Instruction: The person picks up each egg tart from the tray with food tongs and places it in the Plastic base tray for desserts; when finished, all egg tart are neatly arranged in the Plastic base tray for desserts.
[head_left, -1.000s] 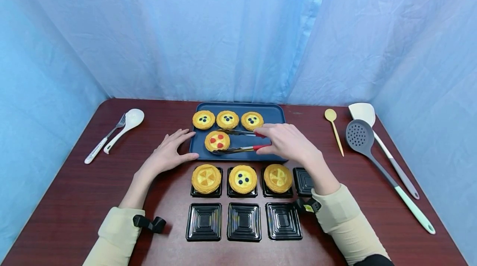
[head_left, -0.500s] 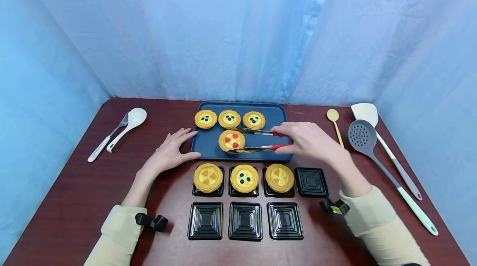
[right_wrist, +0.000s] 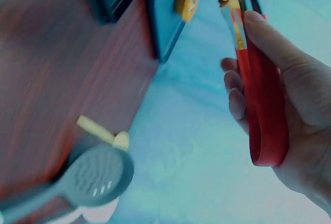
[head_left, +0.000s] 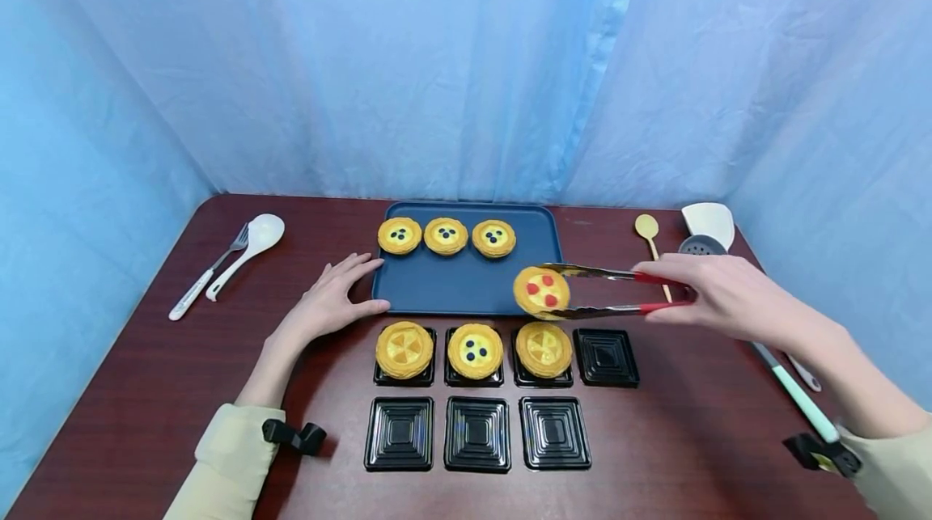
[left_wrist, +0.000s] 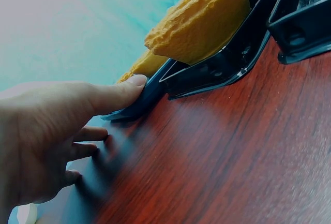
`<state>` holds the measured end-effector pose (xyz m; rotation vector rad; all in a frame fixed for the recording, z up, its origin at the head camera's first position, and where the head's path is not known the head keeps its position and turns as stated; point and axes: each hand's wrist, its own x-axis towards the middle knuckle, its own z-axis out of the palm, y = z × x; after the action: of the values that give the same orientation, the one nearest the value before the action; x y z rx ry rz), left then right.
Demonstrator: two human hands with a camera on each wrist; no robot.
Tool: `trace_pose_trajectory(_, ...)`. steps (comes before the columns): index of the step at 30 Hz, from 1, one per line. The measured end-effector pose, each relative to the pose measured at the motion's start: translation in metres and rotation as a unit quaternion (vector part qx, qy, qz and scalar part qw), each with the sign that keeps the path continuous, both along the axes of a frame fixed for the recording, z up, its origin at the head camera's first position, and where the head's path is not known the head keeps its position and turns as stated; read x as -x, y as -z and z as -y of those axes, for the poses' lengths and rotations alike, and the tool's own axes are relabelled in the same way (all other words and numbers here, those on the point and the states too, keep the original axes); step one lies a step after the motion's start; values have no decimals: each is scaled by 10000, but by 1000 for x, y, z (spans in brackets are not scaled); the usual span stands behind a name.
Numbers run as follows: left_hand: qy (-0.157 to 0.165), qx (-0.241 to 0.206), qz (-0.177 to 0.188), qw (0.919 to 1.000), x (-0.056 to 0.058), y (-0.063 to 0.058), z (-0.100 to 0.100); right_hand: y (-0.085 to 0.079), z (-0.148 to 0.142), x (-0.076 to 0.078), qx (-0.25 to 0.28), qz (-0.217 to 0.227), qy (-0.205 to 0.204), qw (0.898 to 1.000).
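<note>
The right hand (head_left: 735,298) grips red-handled tongs (head_left: 604,310), whose tips clasp a tart with red pieces (head_left: 541,291). In the head view the tart lies to the left of that hand, over the right near corner of the blue tray (head_left: 451,285), just beyond a tart with orange wedges (head_left: 544,349). It is well apart from the left hand (head_left: 335,298), whose fingers are spread and relaxed at the tray's left edge, thumb touching it.
</note>
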<state>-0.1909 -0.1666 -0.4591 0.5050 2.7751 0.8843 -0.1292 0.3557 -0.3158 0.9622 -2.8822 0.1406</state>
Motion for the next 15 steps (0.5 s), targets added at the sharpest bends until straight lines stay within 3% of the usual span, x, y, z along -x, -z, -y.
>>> trace_pose_trajectory(5,-9,-27,-7,10000,-1,0,1,-2,-32,-19,-47,-39,245,9997)
trace_pose_trajectory(15,-1,-24,-5,10000,-1,0,2,10,-75,-41,-284,118,751,9967)
